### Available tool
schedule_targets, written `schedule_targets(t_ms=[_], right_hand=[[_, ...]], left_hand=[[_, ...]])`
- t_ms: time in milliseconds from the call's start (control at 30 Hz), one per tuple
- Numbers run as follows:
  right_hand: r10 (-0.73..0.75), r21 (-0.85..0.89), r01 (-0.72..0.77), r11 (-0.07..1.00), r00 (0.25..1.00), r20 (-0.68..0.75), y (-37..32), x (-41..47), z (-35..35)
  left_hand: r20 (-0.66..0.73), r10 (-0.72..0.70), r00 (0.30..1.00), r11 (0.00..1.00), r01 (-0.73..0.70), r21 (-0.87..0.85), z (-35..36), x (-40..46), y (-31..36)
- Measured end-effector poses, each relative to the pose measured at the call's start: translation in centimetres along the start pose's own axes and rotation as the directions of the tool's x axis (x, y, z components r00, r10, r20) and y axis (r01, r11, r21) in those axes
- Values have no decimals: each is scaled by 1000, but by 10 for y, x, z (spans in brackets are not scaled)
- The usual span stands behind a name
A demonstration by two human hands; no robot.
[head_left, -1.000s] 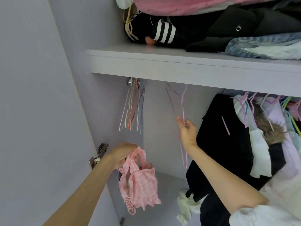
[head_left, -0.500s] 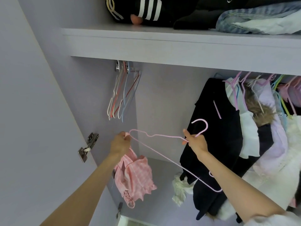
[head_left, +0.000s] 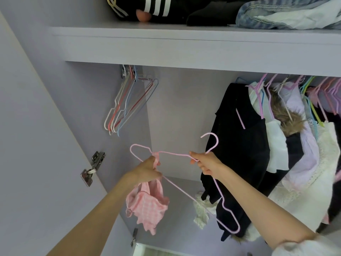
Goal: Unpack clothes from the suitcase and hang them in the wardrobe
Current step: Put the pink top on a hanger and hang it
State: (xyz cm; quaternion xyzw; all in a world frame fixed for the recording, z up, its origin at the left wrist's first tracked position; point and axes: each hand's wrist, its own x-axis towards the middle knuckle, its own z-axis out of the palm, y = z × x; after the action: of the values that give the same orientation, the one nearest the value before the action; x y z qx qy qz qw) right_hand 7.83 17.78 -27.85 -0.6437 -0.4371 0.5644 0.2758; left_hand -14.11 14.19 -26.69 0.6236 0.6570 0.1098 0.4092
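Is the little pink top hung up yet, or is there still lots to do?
Not yet. Already done: many clothes hang on the right side of the wardrobe. In hand: the right hand holds a pink hanger near its hook, and the left hand loops a strap of the pink checked top over one end. Left: the other strap, then hanging it up. The suitcase is out of view.

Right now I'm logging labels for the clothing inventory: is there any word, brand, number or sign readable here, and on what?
None can be read.
Black garment on the shelf: white stripes only, no letters.
Pink checked garment, pink hanger: no print or tag showing.
Door hinge: any stamping too small to read.
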Motion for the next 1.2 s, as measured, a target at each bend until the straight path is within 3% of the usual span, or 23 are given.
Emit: schedule_targets(t_ms=[100,200,300,400,533,633,767,867,1000,1100,1200], right_hand=[[103,104,-118,988,985,141,-2,0,-5],[160,200,-203,958,964,212,0,2,-14],[171,322,-258,911,947,272,-2,1,-22],[157,426,-296,855,931,331,-5,-2,-27],[125,560,-296,774,938,324,-15,-2,-28],[78,679,-212,702,972,223,-20,3,-25],[88,793,-124,596,992,89,-22,14,-23],[108,890,-47,455,994,-3,-25,23,-27],[149,922,121,369,971,-187,-38,34,-33],[233,923,217,316,926,-298,-48,32,-32],[267,914,236,331,905,-330,-49,32,-26]], left_hand=[[65,-5,998,961,-14,278,-1,0,-7],[-47,39,998,911,-16,411,-1,2,-16],[-267,173,948,928,-66,367,-1,7,-22],[-357,308,882,926,-193,324,1,10,-22],[-449,338,827,933,-233,273,5,11,-24],[-380,350,856,935,-293,200,10,9,-26],[-78,371,925,918,-353,179,9,-2,-36],[81,334,939,927,-343,153,6,-10,-38],[156,351,923,892,-381,242,1,-18,-33],[196,339,920,905,-376,197,-1,-24,-23],[227,364,903,892,-408,195,3,-26,-14]])
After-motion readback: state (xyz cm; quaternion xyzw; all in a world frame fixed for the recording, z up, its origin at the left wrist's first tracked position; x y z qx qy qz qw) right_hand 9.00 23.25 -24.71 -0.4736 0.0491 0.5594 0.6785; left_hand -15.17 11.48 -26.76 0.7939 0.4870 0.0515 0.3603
